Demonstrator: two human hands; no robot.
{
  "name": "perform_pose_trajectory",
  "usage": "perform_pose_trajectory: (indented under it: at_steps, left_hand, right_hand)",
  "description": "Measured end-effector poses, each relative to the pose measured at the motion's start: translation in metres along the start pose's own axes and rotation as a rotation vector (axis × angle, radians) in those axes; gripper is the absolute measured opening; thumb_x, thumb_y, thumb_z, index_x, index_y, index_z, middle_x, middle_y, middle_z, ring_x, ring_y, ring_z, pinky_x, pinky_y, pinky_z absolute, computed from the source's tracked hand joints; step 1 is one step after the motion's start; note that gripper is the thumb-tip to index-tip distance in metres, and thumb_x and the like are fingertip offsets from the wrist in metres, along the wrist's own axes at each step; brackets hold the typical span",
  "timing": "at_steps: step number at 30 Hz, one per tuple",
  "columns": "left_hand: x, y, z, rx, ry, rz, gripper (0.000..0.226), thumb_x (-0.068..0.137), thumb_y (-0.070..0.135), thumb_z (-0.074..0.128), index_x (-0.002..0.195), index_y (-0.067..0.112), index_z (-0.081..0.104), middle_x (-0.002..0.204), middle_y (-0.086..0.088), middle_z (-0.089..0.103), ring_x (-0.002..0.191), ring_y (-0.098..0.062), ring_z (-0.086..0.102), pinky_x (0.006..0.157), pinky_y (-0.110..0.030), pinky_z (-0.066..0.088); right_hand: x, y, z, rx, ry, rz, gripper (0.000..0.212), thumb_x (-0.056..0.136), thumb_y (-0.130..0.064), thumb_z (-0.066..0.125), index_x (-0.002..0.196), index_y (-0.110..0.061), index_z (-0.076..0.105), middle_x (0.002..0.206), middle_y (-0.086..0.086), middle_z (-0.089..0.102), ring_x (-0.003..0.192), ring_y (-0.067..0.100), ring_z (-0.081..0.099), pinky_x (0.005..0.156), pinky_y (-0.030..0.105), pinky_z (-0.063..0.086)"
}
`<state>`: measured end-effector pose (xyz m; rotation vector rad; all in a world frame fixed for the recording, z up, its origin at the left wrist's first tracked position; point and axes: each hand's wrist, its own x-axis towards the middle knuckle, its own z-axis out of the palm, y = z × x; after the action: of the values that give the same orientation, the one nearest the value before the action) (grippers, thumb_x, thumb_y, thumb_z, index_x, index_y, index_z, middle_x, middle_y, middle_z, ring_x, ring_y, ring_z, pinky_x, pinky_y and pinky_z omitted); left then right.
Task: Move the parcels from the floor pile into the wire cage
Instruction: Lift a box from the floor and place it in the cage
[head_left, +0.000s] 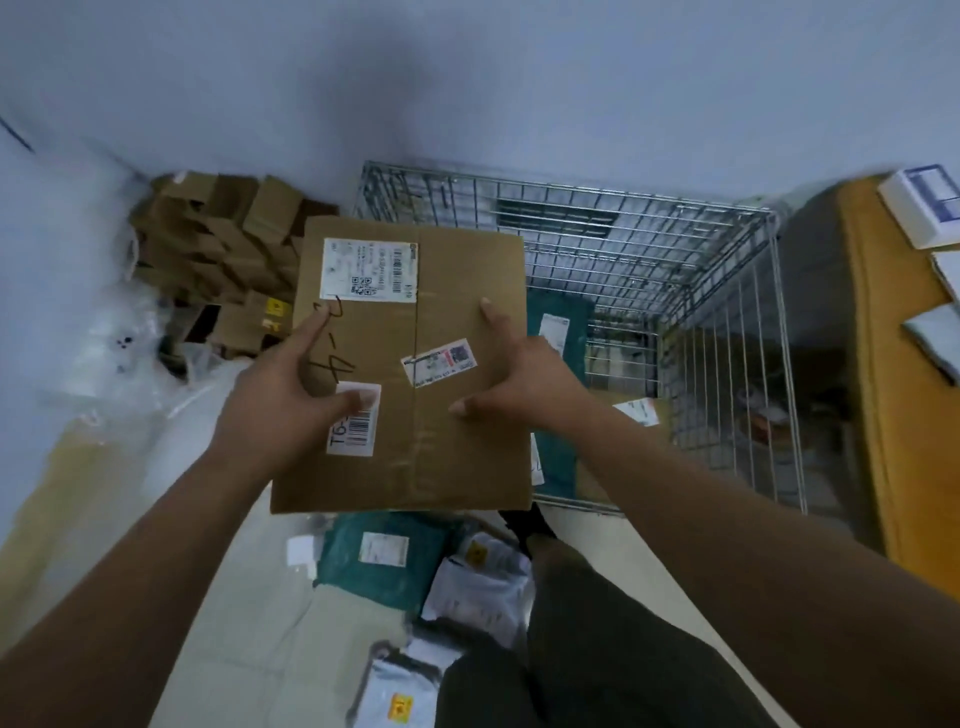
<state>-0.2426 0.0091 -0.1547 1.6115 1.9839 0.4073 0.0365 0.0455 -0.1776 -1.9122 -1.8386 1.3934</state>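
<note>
Cardboard parcel (447, 280) hangs over the wire cage (675, 249)'s left edge, left grip (288, 387) and right grip (522, 371) both grasping it.

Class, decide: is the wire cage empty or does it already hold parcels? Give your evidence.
Not empty. Inside the wire cage lie a teal mailer and a brown box with a label.

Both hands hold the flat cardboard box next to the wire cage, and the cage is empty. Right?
Not quite: the wire cage isn't empty. The head view shows a teal mailer and a brown parcel lying inside it. The rest holds: the left hand and right hand both hold the flat cardboard box next to the cage.
</note>
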Motion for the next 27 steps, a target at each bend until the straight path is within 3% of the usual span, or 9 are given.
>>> perform_pose_trajectory:
  at_steps: [3,6,10,18,22,27]
  left_hand:
    - [0.071,-0.001,0.051,-0.015,-0.088,0.008,0.107,0.071,0.057,0.086,0.151,0.065,0.015,0.152,0.001,0.049,0.133,-0.027,0.052,0.101,-0.049,0.048]
    - [0.138,-0.017,0.108,-0.068,-0.172,0.012,0.108,0.072,0.051,0.089,0.155,0.056,0.02,0.155,0.001,0.047,0.138,-0.024,0.048,0.107,-0.044,0.045]
    - [0.207,-0.051,0.183,-0.096,-0.258,-0.015,0.109,0.073,0.048,0.089,0.16,0.043,0.023,0.16,-0.004,0.041,0.143,-0.027,0.043,0.113,-0.048,0.042]
    - [0.264,-0.138,0.293,-0.102,-0.315,-0.109,0.111,0.075,0.033,0.091,0.16,0.047,0.021,0.157,-0.004,0.039,0.14,-0.027,0.045,0.109,-0.04,0.044]
    - [0.259,-0.166,0.32,-0.147,-0.37,-0.148,0.113,0.074,0.026,0.092,0.16,0.045,0.021,0.152,-0.01,0.042,0.137,-0.032,0.048,0.108,-0.052,0.048]
    - [0.252,-0.189,0.332,-0.11,-0.338,-0.193,0.115,0.075,0.027,0.091,0.158,0.053,0.016,0.147,-0.006,0.044,0.129,-0.029,0.053,0.1,-0.046,0.053]
  right_hand:
    - [0.059,0.039,-0.004,0.048,0.027,0.07,0.132,0.063,-0.049,0.094,0.152,-0.063,-0.002,0.153,0.013,0.032,0.132,0.038,0.05,0.105,0.048,0.047]
    - [0.119,0.078,0.006,0.076,0.046,0.129,0.129,0.066,-0.049,0.093,0.148,-0.066,-0.005,0.156,0.012,0.027,0.131,0.04,0.051,0.105,0.05,0.048]
    - [0.198,0.125,0.032,0.054,0.062,0.155,0.129,0.068,-0.048,0.092,0.152,-0.06,-0.005,0.153,0.014,0.027,0.127,0.041,0.053,0.104,0.048,0.049]
    - [0.29,0.205,0.119,0.119,-0.036,0.218,0.131,0.071,-0.047,0.091,0.156,-0.056,-0.008,0.156,0.016,0.023,0.134,0.037,0.045,0.107,0.036,0.043]
    - [0.296,0.226,0.148,0.105,-0.06,0.239,0.132,0.07,-0.046,0.091,0.157,-0.056,-0.007,0.158,0.014,0.022,0.137,0.038,0.043,0.109,0.04,0.043]
    - [0.3,0.229,0.17,0.087,-0.05,0.223,0.132,0.074,-0.036,0.091,0.154,-0.06,-0.012,0.164,0.014,0.012,0.13,0.038,0.054,0.107,0.043,0.049]
